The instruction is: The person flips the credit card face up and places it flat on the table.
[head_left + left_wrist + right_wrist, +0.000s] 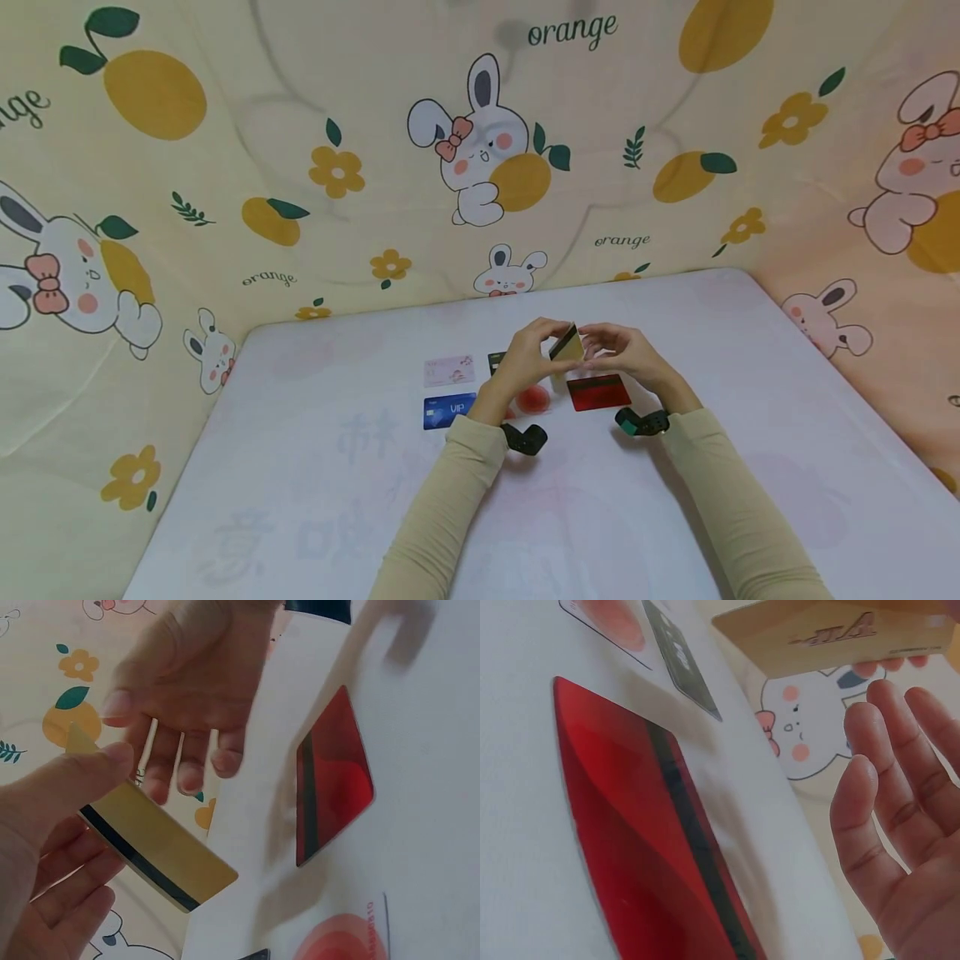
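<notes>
My left hand [525,357] pinches a gold bank card [567,346] between thumb and fingers, holding it tilted above the table. In the left wrist view, a black stripe runs along the gold card [169,844]. Raised lettering shows on its other face in the right wrist view. Beside it, my right hand [632,357] is held with relaxed, spread fingers [874,735] and nothing gripped, its thumb close to the card's upper end. Below the hands lies a red card [598,392] with a dark stripe.
On the white table [360,517] more cards lie in rows: a pink card [448,371], a blue VIP card [447,410], a dark green card [495,361] partly hidden by the left hand, and a white card with red circles [534,400]. A patterned cloth [337,275] hangs behind.
</notes>
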Demonstrator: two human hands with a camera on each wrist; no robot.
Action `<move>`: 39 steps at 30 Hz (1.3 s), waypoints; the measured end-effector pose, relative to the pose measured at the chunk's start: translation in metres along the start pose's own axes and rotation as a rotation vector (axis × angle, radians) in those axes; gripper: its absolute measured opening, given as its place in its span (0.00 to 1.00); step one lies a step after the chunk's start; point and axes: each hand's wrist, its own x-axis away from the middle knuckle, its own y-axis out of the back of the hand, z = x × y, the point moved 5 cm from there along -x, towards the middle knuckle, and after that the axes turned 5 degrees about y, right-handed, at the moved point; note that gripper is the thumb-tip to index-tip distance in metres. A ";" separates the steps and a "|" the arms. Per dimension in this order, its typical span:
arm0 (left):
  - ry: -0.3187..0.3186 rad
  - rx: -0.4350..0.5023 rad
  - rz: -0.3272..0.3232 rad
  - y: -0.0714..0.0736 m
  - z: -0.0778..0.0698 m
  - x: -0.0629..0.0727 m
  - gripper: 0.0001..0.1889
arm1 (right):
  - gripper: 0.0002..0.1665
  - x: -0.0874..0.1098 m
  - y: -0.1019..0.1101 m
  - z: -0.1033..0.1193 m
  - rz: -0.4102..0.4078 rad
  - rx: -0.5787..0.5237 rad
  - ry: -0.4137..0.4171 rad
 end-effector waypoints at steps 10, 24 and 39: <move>0.015 0.055 -0.013 0.005 -0.003 0.000 0.32 | 0.27 0.000 -0.005 -0.011 0.034 -0.016 -0.100; -0.054 0.130 -0.048 0.012 -0.012 0.002 0.32 | 0.23 -0.003 -0.015 -0.019 0.089 -0.040 -0.149; -0.075 0.143 -0.056 0.015 -0.017 0.002 0.32 | 0.36 -0.006 -0.016 -0.019 0.098 0.009 -0.184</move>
